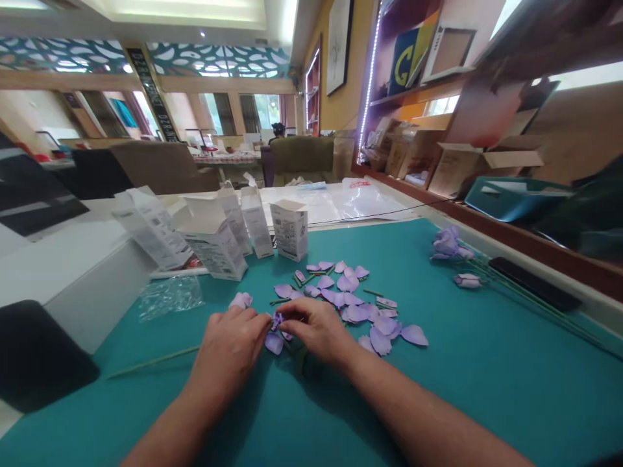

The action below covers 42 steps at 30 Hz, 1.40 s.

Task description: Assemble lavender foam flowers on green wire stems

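Observation:
My left hand (232, 338) and my right hand (316, 327) meet above the green mat, fingertips pinched together on a small purple flower piece (277, 320). A loose lilac petal (274, 344) shows just below the fingers. Behind my left knuckles a pale purple artificial flower head (241, 300) peeks out. A green stem (156, 362) runs out to the left from under that hand; whether it joins this flower head is hidden. Beyond my right hand lie several scattered lilac petals (357, 313) with short cut pieces of green stem (374, 292) among them.
Several white paper boxes (291, 232) stand at the back, near crumpled clear plastic (171, 298). On the right lie a purple artificial rose (446, 243), a rosebud (468, 280) and a dark phone-like object (533, 283). A large white box (82, 279) borders the mat (487, 389) on the left.

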Available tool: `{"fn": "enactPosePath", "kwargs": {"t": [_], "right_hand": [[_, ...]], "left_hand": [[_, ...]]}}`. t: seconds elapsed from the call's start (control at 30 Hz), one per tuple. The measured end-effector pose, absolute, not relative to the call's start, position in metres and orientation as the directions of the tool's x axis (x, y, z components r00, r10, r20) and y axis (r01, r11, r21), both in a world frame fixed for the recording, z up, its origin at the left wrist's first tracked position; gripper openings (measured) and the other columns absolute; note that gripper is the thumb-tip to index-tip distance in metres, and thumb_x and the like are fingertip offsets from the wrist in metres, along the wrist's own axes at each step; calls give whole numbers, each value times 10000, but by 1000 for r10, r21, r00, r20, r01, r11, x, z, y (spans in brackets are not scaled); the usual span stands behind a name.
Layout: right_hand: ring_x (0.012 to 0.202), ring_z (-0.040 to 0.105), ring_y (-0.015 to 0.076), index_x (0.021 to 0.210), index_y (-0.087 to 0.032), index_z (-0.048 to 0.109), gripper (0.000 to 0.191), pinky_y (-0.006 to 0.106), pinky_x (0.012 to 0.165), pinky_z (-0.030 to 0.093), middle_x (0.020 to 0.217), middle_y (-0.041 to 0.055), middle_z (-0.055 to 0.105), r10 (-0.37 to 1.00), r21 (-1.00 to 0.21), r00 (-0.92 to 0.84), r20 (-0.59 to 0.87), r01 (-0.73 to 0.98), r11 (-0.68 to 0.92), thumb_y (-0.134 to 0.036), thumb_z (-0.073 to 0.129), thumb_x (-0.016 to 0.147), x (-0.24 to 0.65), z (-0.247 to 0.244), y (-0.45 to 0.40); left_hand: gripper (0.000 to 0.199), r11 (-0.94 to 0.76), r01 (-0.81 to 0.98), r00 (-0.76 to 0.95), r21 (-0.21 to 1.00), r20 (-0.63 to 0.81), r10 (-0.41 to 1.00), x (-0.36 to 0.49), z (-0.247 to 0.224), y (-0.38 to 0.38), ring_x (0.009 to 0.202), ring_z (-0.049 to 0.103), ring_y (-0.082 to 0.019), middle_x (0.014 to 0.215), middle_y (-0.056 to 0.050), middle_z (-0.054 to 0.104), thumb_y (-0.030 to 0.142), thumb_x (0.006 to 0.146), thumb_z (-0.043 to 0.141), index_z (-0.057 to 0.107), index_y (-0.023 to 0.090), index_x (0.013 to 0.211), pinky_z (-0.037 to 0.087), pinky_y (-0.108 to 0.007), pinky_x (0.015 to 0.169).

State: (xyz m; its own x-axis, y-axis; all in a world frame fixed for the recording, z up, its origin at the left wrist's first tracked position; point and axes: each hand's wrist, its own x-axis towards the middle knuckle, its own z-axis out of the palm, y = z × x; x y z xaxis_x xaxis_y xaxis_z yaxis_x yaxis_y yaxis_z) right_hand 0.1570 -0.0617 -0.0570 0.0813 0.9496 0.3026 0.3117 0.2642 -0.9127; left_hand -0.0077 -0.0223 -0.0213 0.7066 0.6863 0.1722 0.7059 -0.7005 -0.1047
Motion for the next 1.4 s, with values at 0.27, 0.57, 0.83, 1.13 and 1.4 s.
{"fn": "enactPosePath", "kwargs": {"t": [0.27,0.57,0.83,1.13,1.4], "right_hand": [[805,661,172,911,-184,728,192,286,746,508,855,40,728,939,-891,93,330,359,278,-124,691,732,156,-54,-62],[854,643,173,1025,-198,690,234,303,786,496,942,47,708,947,-918,106,305,298,262,-224,605,808,159,-60,-60],[761,621,160,991,-198,682,265,285,688,492,833,25,681,977,-977,80,197,103,189,-260,666,734,164,-68,-55],[730,622,160,866,-188,702,162,280,681,488,789,19,687,955,-939,108,275,246,242,-183,679,706,154,-64,-60],[817,614,167,962,-185,688,232,298,745,475,891,47,690,943,-910,157,293,347,225,-321,596,798,180,-37,-64]], "left_hand": [[275,-749,657,746,-89,216,629,-14,-32,-12,838,538,-246,792,-36,662,262,934,395,664,244,879,257,-330,646],[275,-706,707,701,-31,162,695,-11,-24,-15,875,534,-247,813,-37,665,255,944,403,668,226,877,277,-346,672],[272,-696,718,684,9,174,708,-14,-23,-14,859,525,-238,832,-39,662,271,950,400,664,230,901,272,-345,669],[262,-734,679,721,-25,208,661,-11,-25,-17,828,528,-242,770,-42,652,233,933,418,661,211,838,268,-342,664],[286,-721,693,706,7,197,681,-14,-23,-16,853,581,-242,849,-40,695,239,943,392,672,225,883,278,-352,700]]}}
